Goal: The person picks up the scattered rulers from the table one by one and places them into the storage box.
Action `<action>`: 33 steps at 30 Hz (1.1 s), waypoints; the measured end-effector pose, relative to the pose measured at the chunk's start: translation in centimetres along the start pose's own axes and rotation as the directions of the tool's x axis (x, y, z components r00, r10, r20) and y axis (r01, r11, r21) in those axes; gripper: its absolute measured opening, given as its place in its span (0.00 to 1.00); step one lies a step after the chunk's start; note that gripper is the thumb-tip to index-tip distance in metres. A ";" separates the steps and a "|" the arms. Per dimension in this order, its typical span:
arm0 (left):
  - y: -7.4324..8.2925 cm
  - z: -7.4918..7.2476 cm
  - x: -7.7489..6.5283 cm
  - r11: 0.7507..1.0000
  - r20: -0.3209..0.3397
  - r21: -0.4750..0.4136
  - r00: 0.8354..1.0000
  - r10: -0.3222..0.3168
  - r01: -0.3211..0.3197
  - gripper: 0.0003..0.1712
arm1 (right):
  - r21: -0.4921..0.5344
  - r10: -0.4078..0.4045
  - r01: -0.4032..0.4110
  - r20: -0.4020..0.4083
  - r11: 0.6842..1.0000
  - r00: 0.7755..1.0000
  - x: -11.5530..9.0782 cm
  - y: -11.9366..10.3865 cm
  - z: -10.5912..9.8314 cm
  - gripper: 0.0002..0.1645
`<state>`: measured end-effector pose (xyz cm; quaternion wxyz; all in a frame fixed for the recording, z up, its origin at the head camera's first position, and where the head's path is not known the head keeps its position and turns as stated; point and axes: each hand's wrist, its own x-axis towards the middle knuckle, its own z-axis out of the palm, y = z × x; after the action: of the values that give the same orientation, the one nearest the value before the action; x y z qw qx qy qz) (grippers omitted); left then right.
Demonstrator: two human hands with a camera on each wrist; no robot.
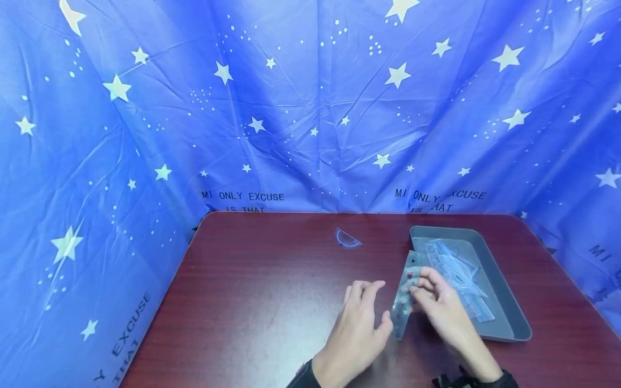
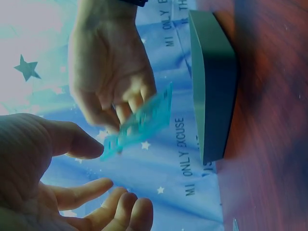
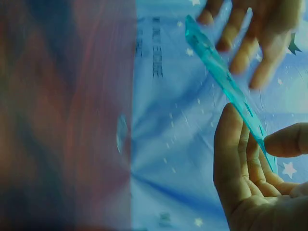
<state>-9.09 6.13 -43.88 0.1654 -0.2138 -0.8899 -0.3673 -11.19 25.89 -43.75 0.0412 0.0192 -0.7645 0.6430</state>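
My right hand [image 1: 443, 307] pinches a clear, greenish flat ruler [image 1: 401, 318] with cut-out shapes between thumb and fingers. In the head view the ruler stands slanted beside the tray's left edge. The right wrist view shows the ruler [image 3: 216, 67] nearly edge-on, the thumb on one face and fingers on the other. My left hand [image 1: 356, 326] is just left of it, fingers loosely bent and spread. In the left wrist view the left thumb [image 2: 77, 139] comes right up to the ruler's lower end, with the other fingers apart from it.
A grey tray [image 1: 521, 323] at the right of the dark red table [image 1: 242, 302] holds several clear rulers and set squares [image 1: 461, 275]. One small clear protractor [image 1: 347, 238] lies near the table's back edge. Blue star-printed curtains [image 1: 315, 108] hang behind and along the sides.
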 end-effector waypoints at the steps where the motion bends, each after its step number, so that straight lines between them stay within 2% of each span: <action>1: -0.1 -0.1 0.1 1.000 0.002 0.001 1.000 -0.008 0.008 0.31 | -0.044 0.005 -0.006 -0.013 0.999 1.000 0.3 -0.2 -0.6 0.19; 4: -0.7 -0.6 0.2 0.999 -0.001 0.035 0.999 -0.033 0.033 0.29 | -0.185 -0.004 -0.006 -0.051 0.983 0.999 1.1 -0.8 -2.3 0.19; 6: -1.3 -0.9 0.3 0.996 0.006 0.066 0.998 -0.059 0.059 0.28 | -0.278 -0.018 -0.003 -0.074 0.960 0.997 1.6 -1.1 -3.5 0.19; 11: -2.9 -1.9 0.5 0.981 0.082 0.113 0.982 -0.168 0.158 0.28 | -0.501 -0.060 -0.011 -0.127 0.865 0.990 3.0 -1.5 -6.2 0.19; 14: -3.8 -2.5 0.4 0.971 0.128 0.135 0.968 -0.215 0.198 0.29 | -0.583 -0.061 -0.033 -0.141 0.812 0.988 4.0 -1.1 -7.7 0.20; 17: -4.6 -2.8 0.1 0.966 0.152 0.145 0.960 -0.236 0.215 0.29 | -0.642 -0.062 -0.040 -0.135 0.766 0.989 5.0 -0.5 -9.1 0.21; 21: -5.4 -3.1 -0.3 0.962 0.159 0.146 0.954 -0.254 0.232 0.29 | -0.696 -0.054 -0.019 -0.083 0.718 0.995 6.6 0.7 -10.8 0.21; 24: -5.8 -3.2 -0.5 0.962 0.151 0.142 0.955 -0.255 0.234 0.28 | -0.741 -0.008 -0.010 -0.021 0.671 1.000 7.8 1.5 -12.0 0.22; 28: -6.1 -3.1 -0.6 0.962 0.145 0.133 0.956 -0.255 0.237 0.28 | -0.793 0.119 -0.019 0.068 0.609 0.991 9.1 2.3 -13.4 0.24; 30: -6.3 -3.0 -0.7 0.963 0.144 0.130 0.956 -0.256 0.238 0.27 | -0.809 0.185 -0.030 0.098 0.588 0.978 9.6 2.7 -13.8 0.24; 33: -6.5 -2.9 -0.6 0.962 0.148 0.121 0.953 -0.263 0.246 0.27 | -0.811 0.255 -0.038 0.139 0.584 0.957 10.1 3.5 -14.2 0.24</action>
<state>-11.44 -0.26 -45.93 0.0543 -0.1177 -0.9381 -0.3213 -21.01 40.70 -43.85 -0.1011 0.0129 -0.9690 0.2250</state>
